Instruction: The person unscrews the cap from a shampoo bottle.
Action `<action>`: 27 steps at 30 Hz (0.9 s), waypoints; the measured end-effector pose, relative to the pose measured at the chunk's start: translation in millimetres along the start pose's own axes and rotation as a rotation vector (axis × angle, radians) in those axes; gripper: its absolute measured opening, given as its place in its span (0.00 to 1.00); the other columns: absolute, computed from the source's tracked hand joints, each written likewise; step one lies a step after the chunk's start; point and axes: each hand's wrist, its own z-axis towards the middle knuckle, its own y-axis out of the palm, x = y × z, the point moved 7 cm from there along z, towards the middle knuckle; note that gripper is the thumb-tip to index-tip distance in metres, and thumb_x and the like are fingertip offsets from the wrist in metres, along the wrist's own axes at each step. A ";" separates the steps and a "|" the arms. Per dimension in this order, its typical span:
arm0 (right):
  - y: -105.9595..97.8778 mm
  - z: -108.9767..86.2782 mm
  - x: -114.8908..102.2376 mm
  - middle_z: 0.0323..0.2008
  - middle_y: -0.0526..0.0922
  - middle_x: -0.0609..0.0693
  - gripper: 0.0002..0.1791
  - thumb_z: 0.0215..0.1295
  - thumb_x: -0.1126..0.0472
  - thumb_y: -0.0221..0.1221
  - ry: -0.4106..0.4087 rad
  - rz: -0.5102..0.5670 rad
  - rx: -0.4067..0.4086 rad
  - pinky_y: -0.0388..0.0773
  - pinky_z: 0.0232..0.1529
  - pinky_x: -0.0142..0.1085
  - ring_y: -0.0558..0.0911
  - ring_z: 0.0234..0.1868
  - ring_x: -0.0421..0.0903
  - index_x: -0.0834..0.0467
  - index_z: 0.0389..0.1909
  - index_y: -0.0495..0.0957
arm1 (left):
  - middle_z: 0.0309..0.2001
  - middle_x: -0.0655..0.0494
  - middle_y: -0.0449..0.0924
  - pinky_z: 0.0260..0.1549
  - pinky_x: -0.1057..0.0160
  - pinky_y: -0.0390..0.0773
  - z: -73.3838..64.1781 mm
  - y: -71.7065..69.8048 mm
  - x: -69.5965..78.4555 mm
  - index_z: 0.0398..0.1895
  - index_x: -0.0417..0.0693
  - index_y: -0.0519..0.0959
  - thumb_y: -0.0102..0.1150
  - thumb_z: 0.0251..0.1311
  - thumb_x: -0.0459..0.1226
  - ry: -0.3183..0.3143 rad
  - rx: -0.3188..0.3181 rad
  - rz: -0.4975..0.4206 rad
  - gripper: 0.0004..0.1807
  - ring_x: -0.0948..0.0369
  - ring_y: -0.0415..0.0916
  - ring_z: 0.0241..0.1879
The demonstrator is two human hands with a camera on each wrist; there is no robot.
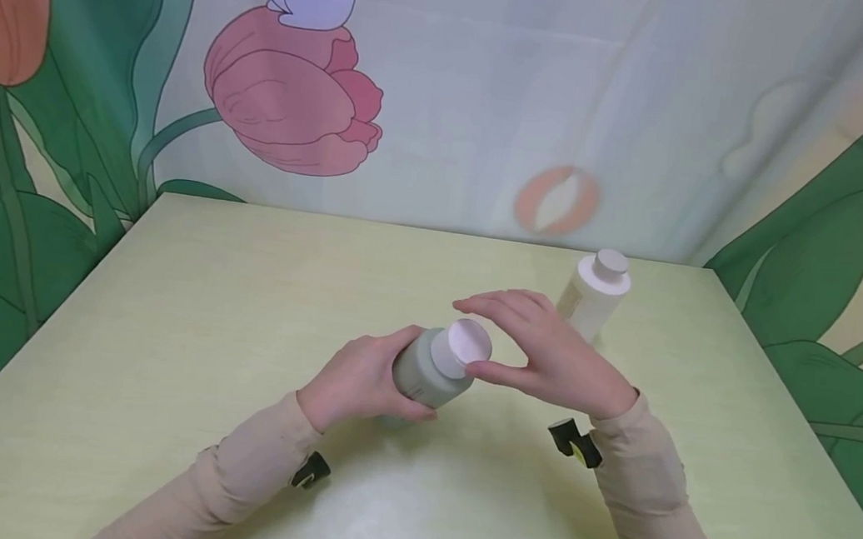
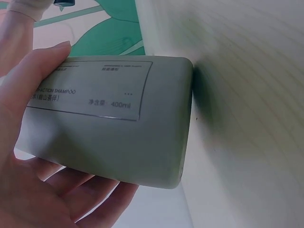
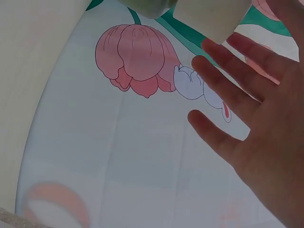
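A grey-green shampoo bottle (image 1: 420, 376) with a white cap (image 1: 469, 344) is tilted over the table, its cap end leaning to the right. My left hand (image 1: 359, 381) grips its body, thumb on one side and fingers around the other. The printed label (image 2: 90, 90) faces the left wrist camera, with the bottle's base close to the table. My right hand (image 1: 546, 353) is spread around the cap, the thumb tip right at its edge and the other fingers held apart above it. In the right wrist view the cap (image 3: 213, 19) shows beyond the extended fingers (image 3: 228, 90).
A white bottle (image 1: 595, 293) with a white cap stands at the back right of the pale table (image 1: 172, 326), partly behind my right hand. Behind the table hangs a curtain (image 1: 448, 137) printed with tulips and leaves. Small black devices (image 1: 575, 443) are worn at both wrists.
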 end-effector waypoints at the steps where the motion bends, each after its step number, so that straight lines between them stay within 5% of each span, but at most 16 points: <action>1: -0.3 0.1 0.9 0.53 0.72 0.40 0.29 0.54 0.46 0.59 0.013 -0.007 0.003 0.58 0.58 0.40 0.69 0.56 0.39 0.49 0.57 0.66 | 0.36 0.66 0.78 0.33 0.67 0.71 -0.2 0.0 -0.2 0.48 0.62 0.69 0.73 0.27 0.51 -0.001 0.000 0.003 0.37 0.67 0.74 0.32; 10: 0.1 2.3 -2.3 0.46 0.77 0.37 0.23 0.53 0.46 0.60 -0.025 -0.043 0.048 0.60 0.56 0.38 0.73 0.47 0.35 0.48 0.50 0.73 | 0.36 0.67 0.77 0.33 0.67 0.71 -0.1 0.1 0.0 0.49 0.62 0.69 0.72 0.27 0.51 0.011 0.006 0.010 0.37 0.67 0.74 0.32; 19: 2.3 -0.1 -6.6 0.54 0.73 0.38 0.27 0.54 0.54 0.60 -0.100 0.072 0.000 0.63 0.56 0.37 0.70 0.56 0.37 0.48 0.57 0.68 | 0.36 0.67 0.77 0.33 0.67 0.71 -0.3 -0.3 -0.2 0.46 0.63 0.69 0.73 0.26 0.51 -0.004 0.005 0.001 0.36 0.67 0.73 0.32; 27: 4.1 1.2 -0.3 0.54 0.72 0.40 0.31 0.52 0.45 0.60 0.005 -0.030 0.004 0.61 0.57 0.41 0.69 0.57 0.40 0.49 0.57 0.66 | 0.36 0.67 0.77 0.33 0.67 0.71 -1.1 -1.8 -1.3 0.48 0.63 0.69 0.73 0.25 0.51 -0.008 0.019 -0.002 0.38 0.67 0.73 0.31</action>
